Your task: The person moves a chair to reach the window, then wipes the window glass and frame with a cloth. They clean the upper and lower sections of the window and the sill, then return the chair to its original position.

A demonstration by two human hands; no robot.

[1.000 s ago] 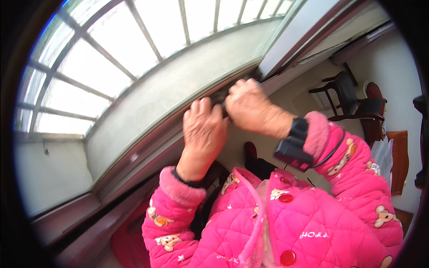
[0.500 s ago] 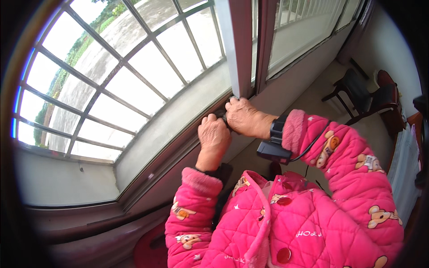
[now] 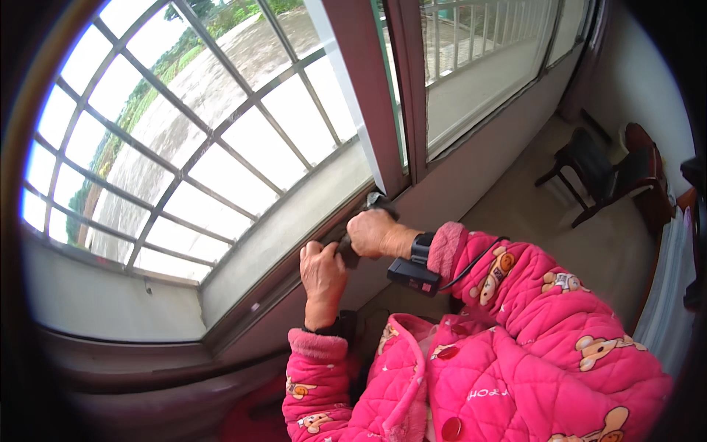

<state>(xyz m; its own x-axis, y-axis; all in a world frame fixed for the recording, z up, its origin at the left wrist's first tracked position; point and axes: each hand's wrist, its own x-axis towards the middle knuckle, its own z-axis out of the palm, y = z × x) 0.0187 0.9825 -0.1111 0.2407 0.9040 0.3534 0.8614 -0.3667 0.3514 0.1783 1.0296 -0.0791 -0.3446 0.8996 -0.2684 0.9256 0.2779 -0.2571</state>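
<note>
Both of my hands are at the lower track (image 3: 259,300) of a sliding window, closed on a dark, bunched cloth (image 3: 347,254). My right hand (image 3: 377,233) grips it close to the foot of the maroon and silver sash (image 3: 362,96); part of the cloth sticks out beyond its knuckles toward that sash. Just nearer and to the left, my left hand (image 3: 322,281) has its fingers curled over the track, at the cloth's other end. Most of the cloth is hidden under the fingers.
Metal security bars (image 3: 213,136) stand outside the window, past a pale ledge (image 3: 294,210). A glass pane (image 3: 486,81) is farther right. Over the floor at the right stands a dark chair (image 3: 607,173). A black device (image 3: 414,276) with a cable hangs at my right wrist.
The whole view has shifted. Both hands have drawn back slightly from the sash along the track, and more of the dark cloth shows between and beyond them.
</note>
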